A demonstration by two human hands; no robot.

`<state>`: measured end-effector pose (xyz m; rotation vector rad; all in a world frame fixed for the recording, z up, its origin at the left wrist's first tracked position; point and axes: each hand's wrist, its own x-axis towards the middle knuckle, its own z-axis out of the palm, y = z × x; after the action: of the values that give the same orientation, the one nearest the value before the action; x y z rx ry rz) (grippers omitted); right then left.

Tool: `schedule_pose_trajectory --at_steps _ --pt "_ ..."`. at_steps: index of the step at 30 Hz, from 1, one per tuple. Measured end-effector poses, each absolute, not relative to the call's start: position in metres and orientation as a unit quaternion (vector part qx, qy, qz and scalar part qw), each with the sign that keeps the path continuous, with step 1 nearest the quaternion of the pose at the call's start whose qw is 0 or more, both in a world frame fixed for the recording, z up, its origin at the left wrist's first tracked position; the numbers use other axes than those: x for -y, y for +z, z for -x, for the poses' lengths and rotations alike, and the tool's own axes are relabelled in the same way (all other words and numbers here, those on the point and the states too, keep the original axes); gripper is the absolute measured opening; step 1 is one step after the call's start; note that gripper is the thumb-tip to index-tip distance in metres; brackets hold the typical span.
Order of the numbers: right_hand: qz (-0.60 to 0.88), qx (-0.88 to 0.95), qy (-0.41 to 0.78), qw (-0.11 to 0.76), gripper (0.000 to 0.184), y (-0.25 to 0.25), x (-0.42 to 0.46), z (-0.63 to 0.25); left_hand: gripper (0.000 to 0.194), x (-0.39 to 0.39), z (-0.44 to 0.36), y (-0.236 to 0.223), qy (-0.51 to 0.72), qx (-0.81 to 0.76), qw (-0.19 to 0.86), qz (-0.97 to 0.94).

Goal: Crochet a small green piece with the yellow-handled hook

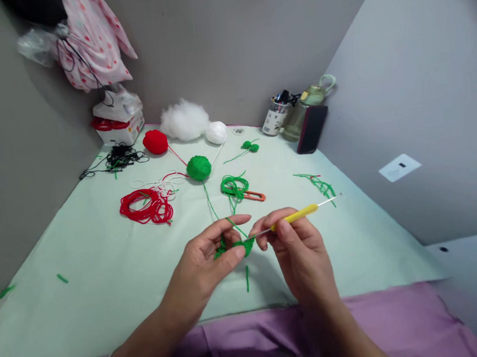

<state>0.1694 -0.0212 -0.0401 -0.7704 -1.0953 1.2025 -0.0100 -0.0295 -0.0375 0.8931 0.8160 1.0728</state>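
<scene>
My left hand [213,258] pinches a small green crochet piece [245,246] between thumb and fingers, with green yarn running over the index finger. My right hand [294,241] grips a yellow-handled crochet hook [299,214], its metal tip in the green piece. The yarn strand leads back to a green yarn ball [199,168] on the pale green table cover [81,263].
A red yarn ball [155,142], white yarn ball [216,132], white stuffing [184,120], loose red yarn [146,206], green yarn tangles [234,187], orange clip [254,196], black cord [120,155], box [120,128], can [275,119], bottle [305,109] and phone [312,129] lie beyond.
</scene>
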Motion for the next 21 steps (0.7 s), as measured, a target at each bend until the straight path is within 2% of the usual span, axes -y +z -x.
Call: schedule_pose_trajectory --at_steps 6,10,17,21 --pt "0.343 0.531 0.483 0.606 0.019 -0.042 0.026 -0.175 0.034 0.03 0.012 -0.039 0.483 -0.384 0.665 -0.421" --pt "0.366 0.583 0.41 0.599 0.02 -0.04 0.032 -0.175 0.035 0.031 0.012 -0.041 0.482 -0.402 0.645 -0.437" --pt "0.314 0.756 0.156 0.553 0.025 -0.044 0.037 -0.175 0.036 0.032 0.005 -0.04 0.519 -0.436 0.591 -0.437" --pt "0.324 0.823 -0.039 0.465 0.033 -0.048 0.04 -0.175 0.047 0.034 0.0 -0.038 0.522 -0.387 0.68 -0.338"
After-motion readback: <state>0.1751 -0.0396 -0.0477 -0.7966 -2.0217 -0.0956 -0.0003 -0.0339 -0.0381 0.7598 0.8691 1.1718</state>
